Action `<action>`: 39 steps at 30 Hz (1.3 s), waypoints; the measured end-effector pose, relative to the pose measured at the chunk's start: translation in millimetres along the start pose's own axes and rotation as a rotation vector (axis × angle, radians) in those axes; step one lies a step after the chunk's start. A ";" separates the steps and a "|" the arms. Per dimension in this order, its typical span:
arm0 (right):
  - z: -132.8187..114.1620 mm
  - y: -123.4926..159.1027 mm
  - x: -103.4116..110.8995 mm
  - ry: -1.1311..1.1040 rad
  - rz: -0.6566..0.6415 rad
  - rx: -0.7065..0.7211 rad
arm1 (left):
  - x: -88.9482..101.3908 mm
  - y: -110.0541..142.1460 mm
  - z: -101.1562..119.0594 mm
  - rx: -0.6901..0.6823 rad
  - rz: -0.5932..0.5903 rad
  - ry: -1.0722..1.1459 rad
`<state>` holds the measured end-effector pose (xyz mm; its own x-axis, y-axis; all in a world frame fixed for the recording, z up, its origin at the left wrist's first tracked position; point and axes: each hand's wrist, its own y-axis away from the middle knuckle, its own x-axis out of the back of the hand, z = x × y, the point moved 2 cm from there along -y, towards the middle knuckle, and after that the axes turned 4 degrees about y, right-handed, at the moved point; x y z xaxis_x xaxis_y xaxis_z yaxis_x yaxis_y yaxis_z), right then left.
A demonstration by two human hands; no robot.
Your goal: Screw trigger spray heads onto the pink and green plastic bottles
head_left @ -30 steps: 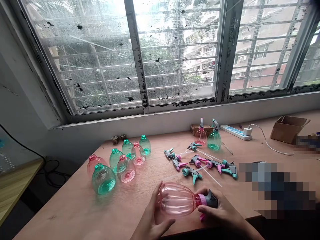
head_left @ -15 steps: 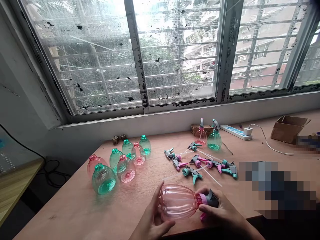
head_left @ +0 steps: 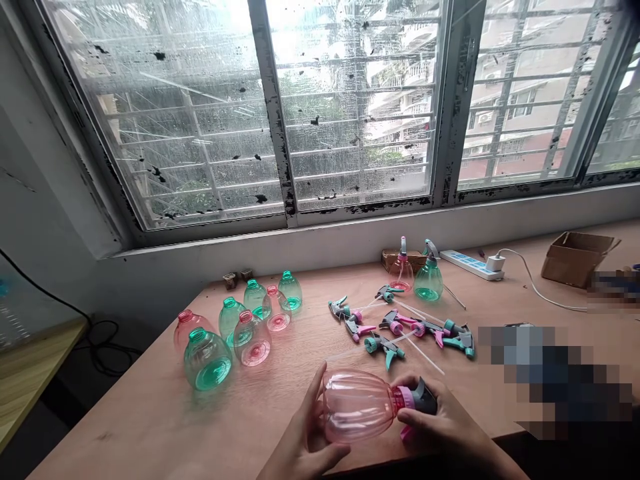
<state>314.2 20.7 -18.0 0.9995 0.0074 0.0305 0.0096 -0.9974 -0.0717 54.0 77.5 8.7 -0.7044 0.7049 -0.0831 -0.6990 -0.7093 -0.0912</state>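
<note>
A pink transparent spray bottle [head_left: 357, 405] lies on its side in the air above the table's front edge, its neck pointing right. My left hand [head_left: 313, 437] grips the base end, thumb below and fingers behind. My right hand [head_left: 440, 420] is closed round the pink collar and grey head of the trigger sprayer [head_left: 424, 398], which sits on the bottle's neck. Beyond them lie several loose trigger sprayers [head_left: 385, 347] in grey with pink or teal, with thin white tubes. To the left stand several open bottles, among them a green bottle [head_left: 207, 360] and a pink bottle [head_left: 253, 339].
A pink bottle [head_left: 401, 273] and a green bottle [head_left: 429, 280], both with sprayer heads, stand near the windowsill. Right of them are a white power strip [head_left: 470, 264] with a plugged-in charger and an open cardboard box [head_left: 575, 260]. A blurred patch covers the table's right side.
The pink bottle's base end has dropped slightly toward me, my left hand moving with it. My right hand keeps its hold on the sprayer head.
</note>
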 end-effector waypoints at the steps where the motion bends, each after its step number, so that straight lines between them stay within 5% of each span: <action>1: -0.3 0.1 -0.3 -0.007 -0.001 -0.002 | 0.3 -0.7 -1.6 -0.012 -0.005 0.002; 9: -4.1 1.5 -2.2 -0.002 0.016 -0.014 | 2.4 -0.9 -1.9 0.016 0.059 0.074; 17: -4.6 0.8 -1.2 0.023 0.018 0.002 | -1.4 -4.0 -5.3 -0.065 -0.071 0.084; 24: 5.3 -2.3 2.1 0.024 0.008 0.010 | 0.4 1.3 -1.2 -0.015 0.073 0.033; 33: -1.4 0.5 0.2 -0.012 0.006 0.002 | 8.9 -1.3 -13.9 -0.093 0.052 -0.162; 39: 2.2 -0.9 1.4 -0.010 -0.020 -0.020 | 14.3 0.5 -17.6 0.022 0.122 -0.054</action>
<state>315.6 21.8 -20.0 0.9994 0.0278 0.0220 0.0289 -0.9983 -0.0513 45.7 87.4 -10.1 -0.7896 0.6125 -0.0386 -0.6098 -0.7901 -0.0623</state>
